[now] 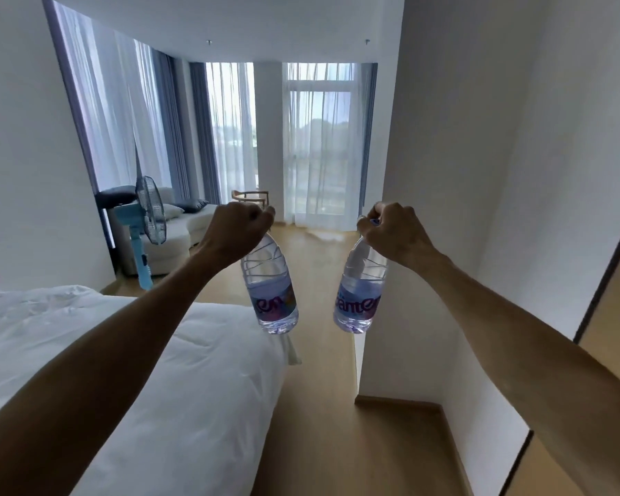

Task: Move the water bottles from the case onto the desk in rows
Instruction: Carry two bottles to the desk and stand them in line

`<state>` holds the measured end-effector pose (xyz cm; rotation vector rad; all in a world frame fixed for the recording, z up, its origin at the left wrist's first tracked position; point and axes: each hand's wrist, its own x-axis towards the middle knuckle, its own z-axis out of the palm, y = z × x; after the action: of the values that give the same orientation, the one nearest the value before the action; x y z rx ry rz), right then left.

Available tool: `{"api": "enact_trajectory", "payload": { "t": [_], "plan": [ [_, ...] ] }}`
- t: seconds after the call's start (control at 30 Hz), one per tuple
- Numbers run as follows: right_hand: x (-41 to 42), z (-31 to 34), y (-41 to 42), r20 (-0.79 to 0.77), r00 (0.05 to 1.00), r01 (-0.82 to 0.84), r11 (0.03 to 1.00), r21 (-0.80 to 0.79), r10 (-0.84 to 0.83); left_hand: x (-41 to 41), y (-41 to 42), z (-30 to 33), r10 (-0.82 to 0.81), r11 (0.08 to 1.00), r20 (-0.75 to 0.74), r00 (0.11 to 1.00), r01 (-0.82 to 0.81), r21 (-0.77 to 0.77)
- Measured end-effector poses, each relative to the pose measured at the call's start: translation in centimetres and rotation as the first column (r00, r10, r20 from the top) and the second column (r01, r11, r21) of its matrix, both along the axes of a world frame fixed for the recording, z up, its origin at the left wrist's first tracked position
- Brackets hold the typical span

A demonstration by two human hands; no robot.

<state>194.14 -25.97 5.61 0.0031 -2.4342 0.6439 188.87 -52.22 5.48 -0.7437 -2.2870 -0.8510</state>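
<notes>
Two water bottles (270,285) (360,289) hanging by their necks, left hand (238,227), right hand (391,232)

Both bare arms reach forward at chest height. The left hand (240,229) and the right hand (391,231) are each fisted, knuckles up, wrists bent slightly downward.

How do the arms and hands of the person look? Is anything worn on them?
Both forearms are bare, with no sleeves in view. The left hand and the right hand wear no gloves, and no watch, ring or bracelet shows.
</notes>
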Motion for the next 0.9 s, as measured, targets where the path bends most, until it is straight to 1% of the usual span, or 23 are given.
{"api": "enact_trajectory", "payload": {
  "t": [0.1, 0.27, 0.43, 0.53, 0.7, 0.77, 0.9],
  "plan": [
    [-6.2, -0.3, 1.2, -0.001, 1.000, -0.017, 1.000, 0.020, 0.017, -5.7, 1.3, -0.2, 0.023, 0.999, -0.014, 1.000, -0.022, 0.035],
    [-16.6, -1.4, 2.8, 0.012, 1.000, -0.016, 0.998, 0.054, 0.015, -15.5, 3.4, -0.9, 0.004, 0.998, 0.013, 1.000, -0.005, 0.059],
    [-27.6, -2.8, 4.6, 0.013, 1.000, -0.003, 1.000, 0.008, 0.002, -27.6, 4.5, -2.5, -0.006, 0.992, 0.086, 0.996, -0.005, 0.125],
    [-33.9, -2.6, 5.5, 0.032, 0.999, 0.019, 1.000, 0.013, -0.020, -34.5, 5.4, -2.6, -0.028, 0.995, 0.092, 0.995, 0.019, 0.094],
    [-45.0, -1.8, 7.4, 0.042, 0.996, 0.071, 0.997, 0.044, -0.073, -46.3, 8.2, -1.7, -0.067, 0.997, 0.050, 0.997, 0.069, -0.044],
    [-49.0, -1.6, 8.5, 0.026, 0.996, 0.088, 0.996, 0.023, -0.089, -50.8, 9.2, -1.6, -0.049, 0.997, 0.039, 0.998, 0.051, -0.052],
    [-57.1, -1.7, 11.1, 0.027, 0.995, 0.096, 0.995, -0.018, -0.096, -59.4, 11.4, -1.6, 0.013, 1.000, 0.064, 0.998, -0.012, -0.015]
  ]
}}
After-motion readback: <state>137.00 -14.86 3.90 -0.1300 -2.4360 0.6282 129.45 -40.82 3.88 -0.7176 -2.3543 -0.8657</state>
